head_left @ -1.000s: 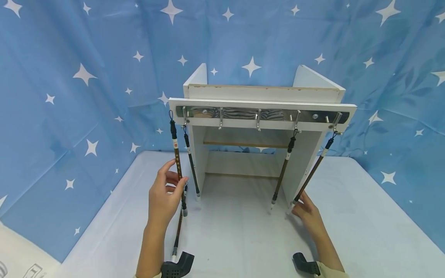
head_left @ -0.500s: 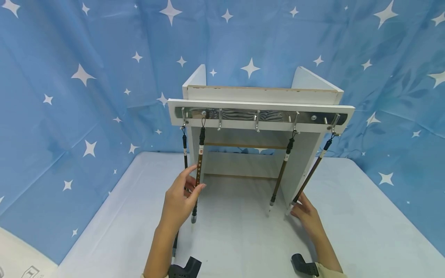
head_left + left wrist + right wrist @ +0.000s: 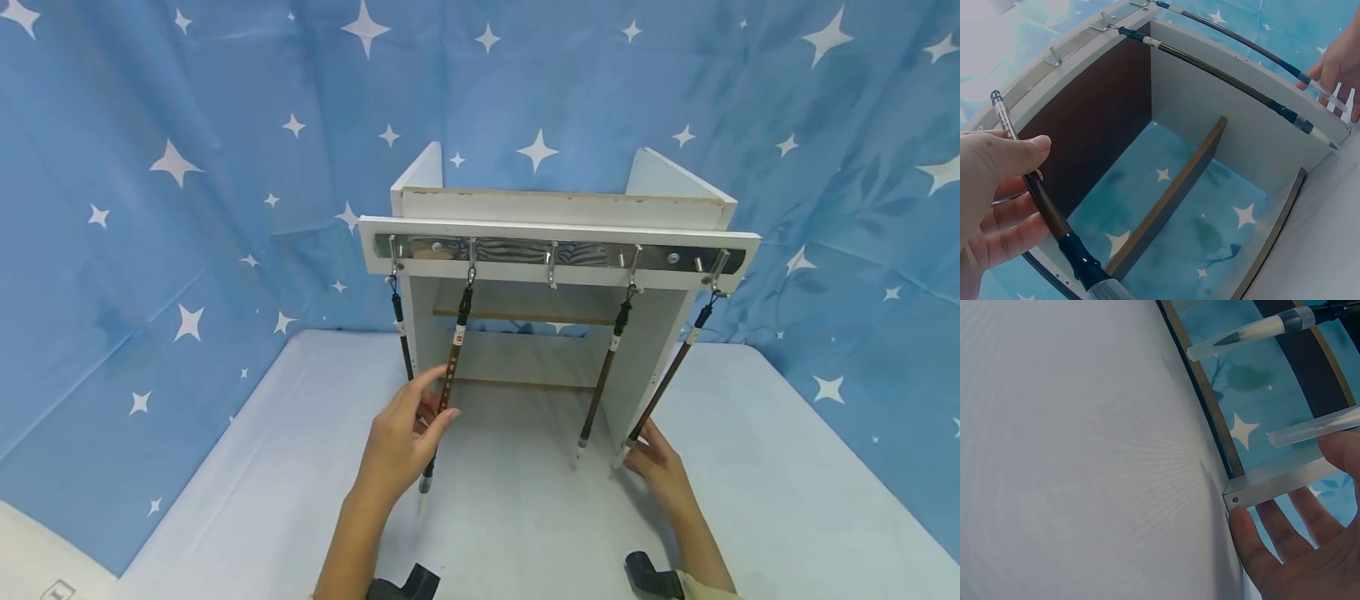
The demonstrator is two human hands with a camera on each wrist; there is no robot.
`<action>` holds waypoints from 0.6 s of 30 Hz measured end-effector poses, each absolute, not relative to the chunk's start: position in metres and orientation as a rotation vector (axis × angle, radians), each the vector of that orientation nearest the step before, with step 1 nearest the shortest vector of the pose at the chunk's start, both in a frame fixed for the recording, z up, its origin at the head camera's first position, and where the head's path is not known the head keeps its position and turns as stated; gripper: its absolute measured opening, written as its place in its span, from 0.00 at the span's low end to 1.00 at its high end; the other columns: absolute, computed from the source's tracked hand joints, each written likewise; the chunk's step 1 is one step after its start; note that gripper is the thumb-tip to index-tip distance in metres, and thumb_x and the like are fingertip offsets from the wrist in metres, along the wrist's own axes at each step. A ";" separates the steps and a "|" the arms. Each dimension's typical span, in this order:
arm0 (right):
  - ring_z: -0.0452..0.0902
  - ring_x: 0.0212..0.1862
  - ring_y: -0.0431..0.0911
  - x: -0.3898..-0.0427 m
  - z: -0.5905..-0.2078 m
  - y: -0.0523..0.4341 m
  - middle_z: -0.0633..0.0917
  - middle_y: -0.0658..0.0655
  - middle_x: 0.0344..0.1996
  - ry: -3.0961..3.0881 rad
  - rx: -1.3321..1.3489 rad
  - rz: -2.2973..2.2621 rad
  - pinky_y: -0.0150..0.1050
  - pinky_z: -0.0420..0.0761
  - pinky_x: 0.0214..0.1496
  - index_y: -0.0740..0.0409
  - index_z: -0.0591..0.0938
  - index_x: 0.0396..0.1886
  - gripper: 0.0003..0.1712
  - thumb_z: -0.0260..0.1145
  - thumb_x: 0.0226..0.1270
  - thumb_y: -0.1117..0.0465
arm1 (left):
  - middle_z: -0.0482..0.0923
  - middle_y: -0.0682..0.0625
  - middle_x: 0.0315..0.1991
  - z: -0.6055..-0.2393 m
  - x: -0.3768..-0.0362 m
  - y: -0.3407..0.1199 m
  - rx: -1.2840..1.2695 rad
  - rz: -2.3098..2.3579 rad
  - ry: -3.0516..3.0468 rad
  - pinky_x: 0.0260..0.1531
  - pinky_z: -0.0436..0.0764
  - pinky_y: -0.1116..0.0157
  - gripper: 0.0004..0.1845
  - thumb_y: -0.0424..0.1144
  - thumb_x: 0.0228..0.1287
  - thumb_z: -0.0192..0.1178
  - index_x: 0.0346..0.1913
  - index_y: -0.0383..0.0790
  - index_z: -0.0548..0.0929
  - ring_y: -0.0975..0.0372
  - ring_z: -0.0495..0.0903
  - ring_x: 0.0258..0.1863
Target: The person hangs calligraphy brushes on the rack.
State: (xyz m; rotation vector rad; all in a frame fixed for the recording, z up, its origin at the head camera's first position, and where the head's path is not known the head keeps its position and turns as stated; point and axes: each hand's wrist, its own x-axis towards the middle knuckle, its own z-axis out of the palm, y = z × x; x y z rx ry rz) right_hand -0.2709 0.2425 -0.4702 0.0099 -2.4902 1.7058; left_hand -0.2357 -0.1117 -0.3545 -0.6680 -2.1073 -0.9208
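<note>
My left hand (image 3: 401, 446) pinches a calligraphy brush (image 3: 450, 367) by its brown, lettered handle. At the second hook (image 3: 472, 254), the brush's black cord loop meets the metal. Other brushes hang by their loops: one at the far left hook (image 3: 403, 329), one on the fourth hook (image 3: 603, 367), one on the far right hook (image 3: 671, 371). The hook rack is fixed across a white shelf unit (image 3: 558, 227). My right hand (image 3: 1310, 544) holds the unit's lower right side panel, thumb and fingers on either side of its edge, beside a brush's clear cap (image 3: 1313, 428).
The middle hook (image 3: 552, 267) bears nothing. Two shelf boards (image 3: 1172, 200) cross inside the unit. It stands on a white-covered table (image 3: 510, 500) before a blue starred curtain (image 3: 225, 167). A drawn-on pale sheet (image 3: 45, 558) shows at lower left.
My left hand has moved right with its brush, from left of the rack to the second hook, where the loop now meets it. Another brush low on the left is now hidden. The right hand stays.
</note>
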 end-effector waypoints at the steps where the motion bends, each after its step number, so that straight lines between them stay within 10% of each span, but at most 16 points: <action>1: 0.62 0.42 0.13 -0.271 -0.470 0.242 0.57 0.67 0.68 -2.492 0.008 1.707 0.20 0.75 0.43 0.51 0.48 0.72 0.38 0.54 0.67 0.62 | 0.73 0.51 0.27 -0.354 -0.235 -0.112 -0.668 -0.917 -2.109 0.23 0.77 0.77 0.32 0.31 0.49 0.68 0.60 0.40 0.68 0.68 0.73 0.24; 18: 0.64 0.44 0.15 -0.269 -0.471 0.242 0.58 0.67 0.67 -2.482 -0.001 1.699 0.22 0.75 0.43 0.51 0.48 0.72 0.38 0.54 0.66 0.64 | 0.73 0.51 0.27 -0.357 -0.237 -0.110 -0.663 -0.890 -2.123 0.21 0.77 0.76 0.31 0.32 0.50 0.67 0.59 0.38 0.68 0.67 0.74 0.22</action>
